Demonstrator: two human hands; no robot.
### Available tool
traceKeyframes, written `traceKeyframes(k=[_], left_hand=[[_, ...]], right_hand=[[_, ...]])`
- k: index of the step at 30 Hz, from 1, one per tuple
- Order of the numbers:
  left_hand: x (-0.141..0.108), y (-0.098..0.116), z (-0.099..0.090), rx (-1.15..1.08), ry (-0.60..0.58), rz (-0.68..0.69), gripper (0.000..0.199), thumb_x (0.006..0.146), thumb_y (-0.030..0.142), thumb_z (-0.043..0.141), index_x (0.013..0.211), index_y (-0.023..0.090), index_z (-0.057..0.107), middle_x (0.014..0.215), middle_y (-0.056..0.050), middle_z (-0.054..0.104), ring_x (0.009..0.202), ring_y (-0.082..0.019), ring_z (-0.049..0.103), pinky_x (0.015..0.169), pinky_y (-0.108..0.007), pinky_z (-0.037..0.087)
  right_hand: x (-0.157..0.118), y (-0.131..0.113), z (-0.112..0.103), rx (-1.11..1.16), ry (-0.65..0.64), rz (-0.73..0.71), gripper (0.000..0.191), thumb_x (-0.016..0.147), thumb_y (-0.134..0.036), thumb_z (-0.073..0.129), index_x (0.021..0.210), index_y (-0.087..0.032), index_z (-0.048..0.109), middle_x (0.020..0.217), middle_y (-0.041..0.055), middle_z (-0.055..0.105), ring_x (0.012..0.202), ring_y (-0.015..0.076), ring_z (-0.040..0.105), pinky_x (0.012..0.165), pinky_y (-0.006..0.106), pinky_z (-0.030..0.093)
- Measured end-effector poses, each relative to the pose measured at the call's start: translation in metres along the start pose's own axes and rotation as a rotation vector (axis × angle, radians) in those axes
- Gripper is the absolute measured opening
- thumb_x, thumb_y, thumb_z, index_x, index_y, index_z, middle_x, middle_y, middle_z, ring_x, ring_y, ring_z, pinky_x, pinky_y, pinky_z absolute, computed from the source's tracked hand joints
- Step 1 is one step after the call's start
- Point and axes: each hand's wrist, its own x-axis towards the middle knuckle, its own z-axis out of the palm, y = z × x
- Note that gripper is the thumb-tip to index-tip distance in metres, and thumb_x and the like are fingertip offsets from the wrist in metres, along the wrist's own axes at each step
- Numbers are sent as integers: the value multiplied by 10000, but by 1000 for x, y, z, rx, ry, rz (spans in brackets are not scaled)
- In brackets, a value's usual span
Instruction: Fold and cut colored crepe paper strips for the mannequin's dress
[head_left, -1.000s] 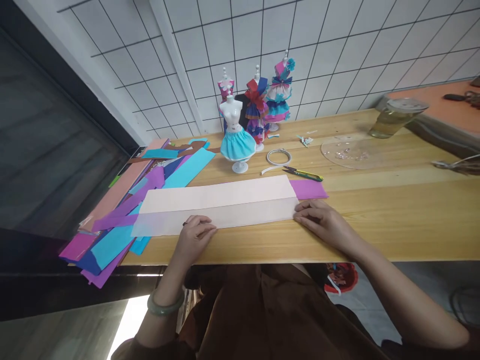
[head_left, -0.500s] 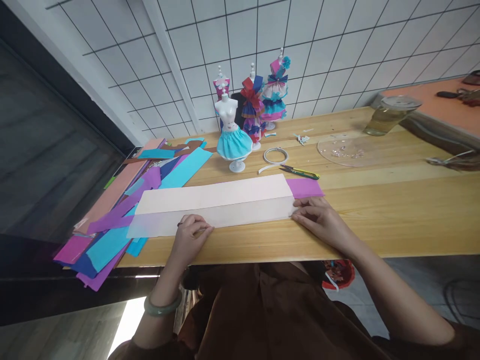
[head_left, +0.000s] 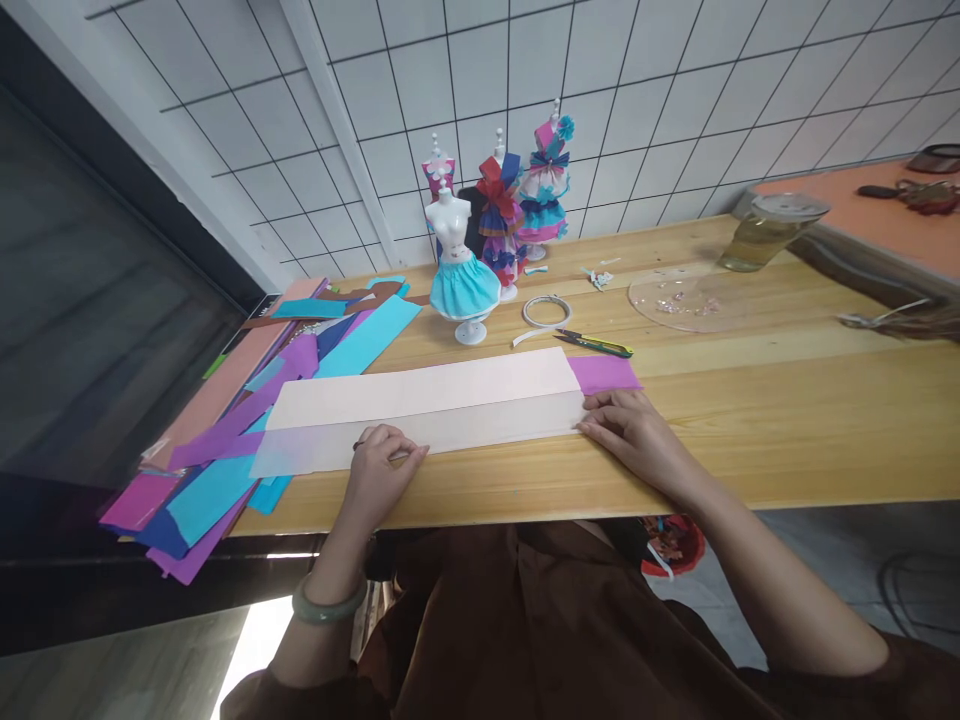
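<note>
A long pale pink and white paper strip (head_left: pixel 427 393) lies across the wooden table, its nearer half thinner and more see-through. My left hand (head_left: pixel 384 467) is closed on the near edge, left of the strip's middle, with thumb and fingers pinched. At the right end, my right hand (head_left: pixel 626 430) pinches the near corner of the same strip. A purple paper piece (head_left: pixel 606 373) shows beyond that end. Behind the strip stands a white mini mannequin (head_left: pixel 451 225) in a turquoise skirt (head_left: pixel 465 288).
Coloured paper strips (head_left: pixel 217 490) pile up at the left. Farther back are dressed mannequins (head_left: pixel 544 185), a tape roll (head_left: pixel 546 312), yellow-green snips (head_left: pixel 596 344), a clear plate of beads (head_left: pixel 682 302) and a jar of liquid (head_left: pixel 769 235). A red bin (head_left: pixel 679 548) is below the table edge.
The view has shifted slightly, so the table things appear a little farther left. Both hands keep their places on the paper strip.
</note>
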Motion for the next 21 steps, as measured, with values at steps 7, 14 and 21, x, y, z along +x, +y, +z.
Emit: traceKeyframes(k=[7, 14, 21], left_hand=[[1, 4, -1, -1, -4, -14, 207, 784, 353, 581, 648, 204, 628, 762, -23, 560, 806, -177, 511, 759, -339, 362], [0, 3, -1, 0, -1, -16, 196, 777, 343, 589, 640, 208, 622, 757, -20, 561, 803, -178, 509, 759, -341, 362], [1, 1, 1, 1, 12, -8, 183, 771, 338, 598, 642, 210, 620, 759, -20, 562, 812, -182, 502, 768, -348, 361]], right_hand=[[1, 0, 0, -42, 2, 9, 205, 839, -370, 530, 791, -218, 660, 1010, 90, 589, 968, 261, 510, 826, 435, 420], [2, -2, 0, -55, 6, 11, 192, 831, -367, 541, 749, -221, 636, 985, 88, 596, 955, 265, 511, 807, 440, 426], [3, -2, 0, -88, 7, 5, 207, 838, -380, 528, 756, -223, 636, 988, 89, 595, 956, 262, 511, 803, 436, 427]])
